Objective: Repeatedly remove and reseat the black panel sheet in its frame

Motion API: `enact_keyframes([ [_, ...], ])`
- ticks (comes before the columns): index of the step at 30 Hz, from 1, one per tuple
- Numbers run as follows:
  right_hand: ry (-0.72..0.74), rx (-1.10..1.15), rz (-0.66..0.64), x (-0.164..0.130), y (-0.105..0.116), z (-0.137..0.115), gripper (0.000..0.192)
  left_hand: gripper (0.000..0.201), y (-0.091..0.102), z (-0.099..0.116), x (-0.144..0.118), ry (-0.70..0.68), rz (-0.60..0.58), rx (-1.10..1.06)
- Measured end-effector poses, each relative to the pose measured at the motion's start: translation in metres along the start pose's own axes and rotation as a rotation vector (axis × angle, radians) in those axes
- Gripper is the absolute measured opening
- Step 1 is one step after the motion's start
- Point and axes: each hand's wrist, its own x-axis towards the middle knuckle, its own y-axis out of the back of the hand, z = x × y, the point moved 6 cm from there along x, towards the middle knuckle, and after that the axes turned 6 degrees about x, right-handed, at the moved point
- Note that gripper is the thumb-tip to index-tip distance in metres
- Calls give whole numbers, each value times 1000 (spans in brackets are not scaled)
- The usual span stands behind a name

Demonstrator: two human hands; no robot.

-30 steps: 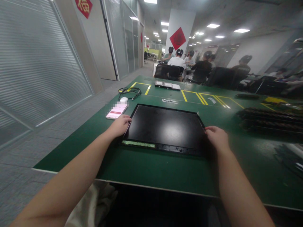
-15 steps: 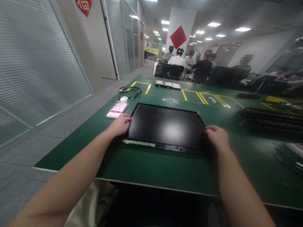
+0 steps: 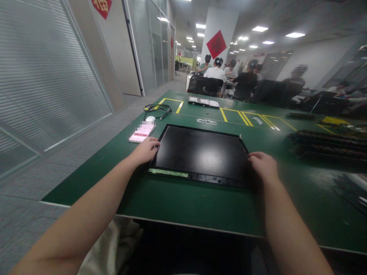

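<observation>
A black flat display panel [image 3: 197,152] lies face up on the green table mat [image 3: 183,206]. Along its near edge runs a dark strip, with a green circuit board [image 3: 168,173] at the left part of it. My left hand [image 3: 146,149] grips the panel's left edge, fingers curled over the rim. At the right edge, my right hand [image 3: 264,165] pinches the frame between thumb and fingers. The undersides of the panel and the hidden fingertips cannot be seen. Just beyond my left hand lies a phone [image 3: 142,131] with a lit pink screen.
Behind the phone are a white mouse [image 3: 150,118] and a coiled black cable [image 3: 157,110]. Several boxy drives [image 3: 203,102] sit at the table's far side. Dark stacked parts [image 3: 329,147] lie to the right. Several seated people [image 3: 216,72] are in the background.
</observation>
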Motion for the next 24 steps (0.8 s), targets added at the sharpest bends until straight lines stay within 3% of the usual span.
enact_keyframes([
  [24,-6,20,8,2,0,4,28,44,1,4,-2,8,28,23],
])
